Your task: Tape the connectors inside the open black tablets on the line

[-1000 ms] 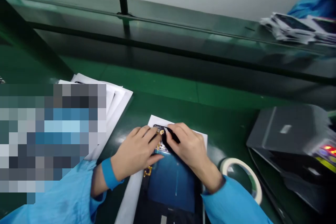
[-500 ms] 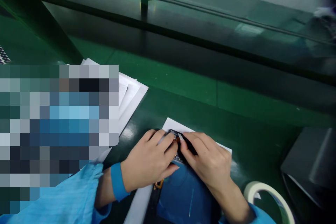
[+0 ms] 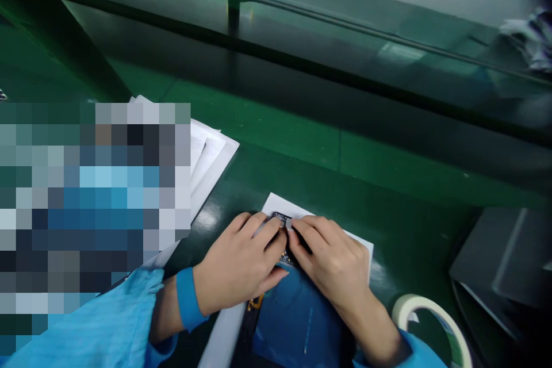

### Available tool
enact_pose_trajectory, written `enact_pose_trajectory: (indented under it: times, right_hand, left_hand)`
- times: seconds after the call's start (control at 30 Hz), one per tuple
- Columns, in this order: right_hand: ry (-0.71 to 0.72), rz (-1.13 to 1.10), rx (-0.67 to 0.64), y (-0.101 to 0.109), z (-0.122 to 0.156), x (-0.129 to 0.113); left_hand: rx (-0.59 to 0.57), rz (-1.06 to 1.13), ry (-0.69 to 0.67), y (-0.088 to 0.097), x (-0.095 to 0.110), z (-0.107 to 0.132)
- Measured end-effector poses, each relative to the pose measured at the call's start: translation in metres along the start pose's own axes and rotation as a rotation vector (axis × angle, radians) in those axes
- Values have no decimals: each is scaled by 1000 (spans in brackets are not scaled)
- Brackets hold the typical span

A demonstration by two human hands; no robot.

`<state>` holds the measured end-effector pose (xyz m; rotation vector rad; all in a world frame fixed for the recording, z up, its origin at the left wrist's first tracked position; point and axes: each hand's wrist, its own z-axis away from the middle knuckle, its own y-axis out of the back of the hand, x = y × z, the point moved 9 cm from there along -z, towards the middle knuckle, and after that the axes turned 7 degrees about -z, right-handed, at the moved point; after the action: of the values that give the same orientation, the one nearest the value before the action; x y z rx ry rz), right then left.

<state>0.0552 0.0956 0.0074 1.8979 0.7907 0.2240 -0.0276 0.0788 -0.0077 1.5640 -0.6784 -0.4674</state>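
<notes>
a green bench (image 3: 254, 178) is spreading before a dark bar (image 3: 280, 57); a white sheet (image 3: 272, 201) there is carrying a device (image 3: 293, 322); the left hand (image 3: 241, 261) is touching its far end, grip unclear; the right hand (image 3: 334, 259) is pinching a pale bit (image 3: 288, 223).

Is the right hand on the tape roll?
No, the right hand is at the far end of the dark device, and the tape roll lies off to its right.

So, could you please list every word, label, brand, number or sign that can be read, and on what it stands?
No text can be read here.
Electronic device: details near its top end are too small and blurred.
White papers: no legible print; partly covered by pixel blocks.
Tape roll and grey box: no legible text.
</notes>
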Motion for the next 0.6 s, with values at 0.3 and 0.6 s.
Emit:
enact_pose_trajectory:
  times: [0.3, 0.6]
  right_hand:
    - [-4, 24, -55, -5, -1, -2]
    - [19, 112, -227, -13, -1, -18]
  left_hand:
    - [42, 16, 11, 4, -1, 1]
    - [40, 27, 33, 4, -3, 0]
